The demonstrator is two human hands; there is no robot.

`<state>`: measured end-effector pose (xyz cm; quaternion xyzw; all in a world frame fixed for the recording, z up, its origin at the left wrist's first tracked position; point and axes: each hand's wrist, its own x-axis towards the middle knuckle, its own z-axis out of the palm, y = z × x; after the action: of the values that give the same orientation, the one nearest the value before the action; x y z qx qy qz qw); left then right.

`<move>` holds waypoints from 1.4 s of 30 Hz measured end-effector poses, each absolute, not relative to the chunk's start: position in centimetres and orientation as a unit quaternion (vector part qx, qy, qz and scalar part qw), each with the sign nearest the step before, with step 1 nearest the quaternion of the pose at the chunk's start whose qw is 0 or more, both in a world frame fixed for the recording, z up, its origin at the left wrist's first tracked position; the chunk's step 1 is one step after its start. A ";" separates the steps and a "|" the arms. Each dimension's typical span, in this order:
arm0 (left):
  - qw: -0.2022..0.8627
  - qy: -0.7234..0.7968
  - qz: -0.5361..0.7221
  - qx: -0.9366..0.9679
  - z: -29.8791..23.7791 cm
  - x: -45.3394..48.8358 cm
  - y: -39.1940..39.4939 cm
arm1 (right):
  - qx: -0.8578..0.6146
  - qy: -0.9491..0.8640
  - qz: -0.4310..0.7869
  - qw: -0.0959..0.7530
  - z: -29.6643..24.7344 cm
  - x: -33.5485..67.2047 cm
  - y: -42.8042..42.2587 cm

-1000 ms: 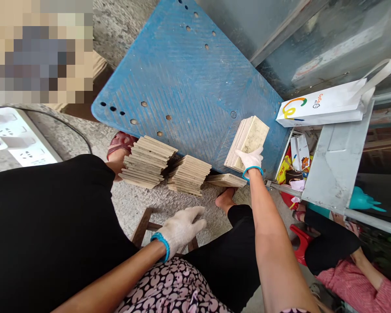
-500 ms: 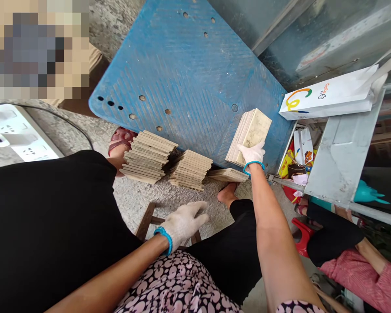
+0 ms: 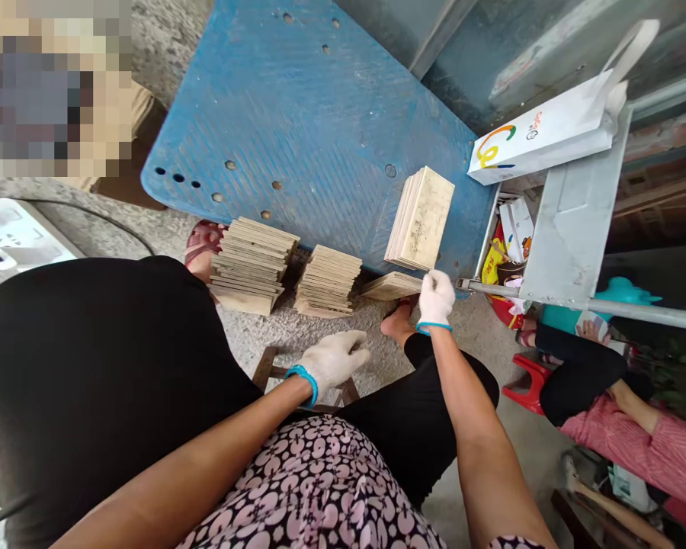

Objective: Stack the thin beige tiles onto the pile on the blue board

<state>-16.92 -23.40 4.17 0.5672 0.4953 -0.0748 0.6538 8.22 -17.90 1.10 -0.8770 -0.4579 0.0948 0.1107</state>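
Observation:
My right hand (image 3: 435, 299), in a white glove, hangs with fingers curled just below an upright bundle of thin wooden plates (image 3: 420, 219) that leans on the blue pallet (image 3: 314, 114). It is right beside a low flat pile of plates (image 3: 392, 286) on the ground; whether it touches that pile I cannot tell. My left hand (image 3: 334, 358), also gloved, hovers with fingers loosely apart over a small wooden stool (image 3: 274, 377), holding nothing. Two taller stacks of plates (image 3: 254, 263) (image 3: 328, 280) stand at the pallet's foot.
A white paper bag (image 3: 540, 133) lies on a grey metal frame (image 3: 572, 229) at the right, with colourful packets (image 3: 506, 248) under it. Another person in pink striped clothes (image 3: 623, 435) sits at lower right by a red stool (image 3: 523, 385). A white power strip (image 3: 5, 236) lies at left.
My right hand has let go of the upright bundle, which now leans alone on the pallet, and has dropped towards the low pile. The left hand has barely moved.

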 end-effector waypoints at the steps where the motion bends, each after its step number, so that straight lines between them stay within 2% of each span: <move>1: 0.649 0.492 -0.078 0.575 4.1 -16.9 -23.5 | -0.869 -0.476 0.111 0.077 0.7 7.9 -19.2; 4: 0.629 0.487 -0.091 0.599 3.8 -16.7 -23.9 | -0.832 -0.532 0.152 -0.031 -0.3 7.0 -21.9; 7: 0.602 0.484 -0.112 0.624 3.6 -16.5 -24.3 | -0.799 -0.577 0.151 -0.084 -1.0 6.6 -23.2; 16: 0.557 0.473 -0.142 0.668 2.0 -17.2 -24.8 | -0.762 -0.619 0.105 -0.159 -2.2 5.9 -22.5; 31: 0.552 0.463 -0.166 0.673 2.5 -17.0 -24.3 | -0.754 -0.633 0.080 -0.156 -2.1 5.7 -22.8; 37: 0.553 0.453 -0.175 0.677 2.3 -17.0 -24.4 | -0.764 -0.585 0.114 -0.249 -1.2 5.7 -23.6; 42: 0.548 0.459 -0.181 0.676 1.8 -17.0 -24.6 | -0.715 -0.589 0.196 -0.321 -0.9 5.9 -24.7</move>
<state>-16.95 -24.65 1.80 0.6758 0.4590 -0.1808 0.5477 5.88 -24.66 -0.86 -0.7152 -0.5889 0.1957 -0.3214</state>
